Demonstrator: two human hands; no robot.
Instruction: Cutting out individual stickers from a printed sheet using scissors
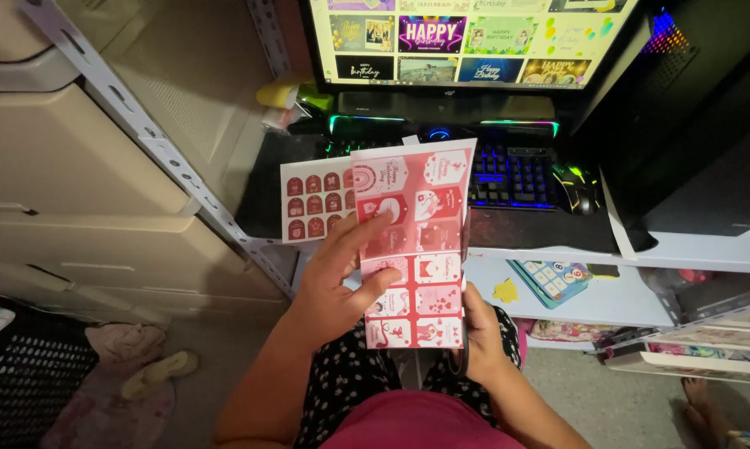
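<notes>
Pink fabric and a dark, white-dotted garment (342, 374) fill the bottom of the view, over the person's lap. Just above them the left hand (335, 278) presses a sheet of pink gift tags (416, 241) from the front, its fingers laid across the sheet's middle and the thumb (381, 285) lying on the lower half, so this hand is closed on the sheet. The right hand (480, 333) grips the lower right edge of the same sheet from behind; most of its fingers are hidden by the paper. The sheet stands nearly upright between lap and bench, printed in rows of red, pink and white tags.

Behind its left edge a second sheet with dark red tags (312, 198) shows, partly covered by the first; I cannot tell which hand bears it. On the floor to the left lie a sandal (160, 370) and a black perforated basket (26, 378), beside cream drawers (76, 166).

Farther off, a white shelf (616, 299) carries a blue calculator-like toy (551, 278) and a small yellow piece (505, 290). On the dark bench (550, 229) above sit a backlit keyboard (508, 175) and a glowing mouse (578, 185), well apart from the hands. Farthest back, a monitor (466, 41) shows rows of coloured card designs.
</notes>
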